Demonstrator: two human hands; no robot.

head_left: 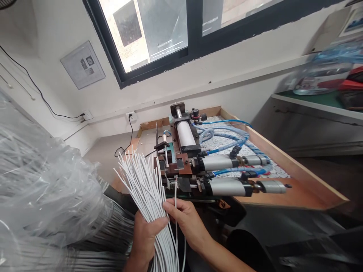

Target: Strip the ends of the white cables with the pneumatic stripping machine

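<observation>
Fanned bundle of thin white plastic-coated wires (146, 192) is clamped below its tips by left fingers (159, 226), one separate white wire (175, 193) is pinched by right fingers (172, 212) at silver-and-black pneumatic machine (227, 187); judged light, springy, slickish, best gripped close behind the tip.

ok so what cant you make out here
All in the head view:
Most fingers of the left hand: hidden behind the white wires.
The wires' lower ends: cut off by the bottom edge.
Print on the wall notice: too small.
Whether the single wire touches the machine: too small to tell.
</observation>
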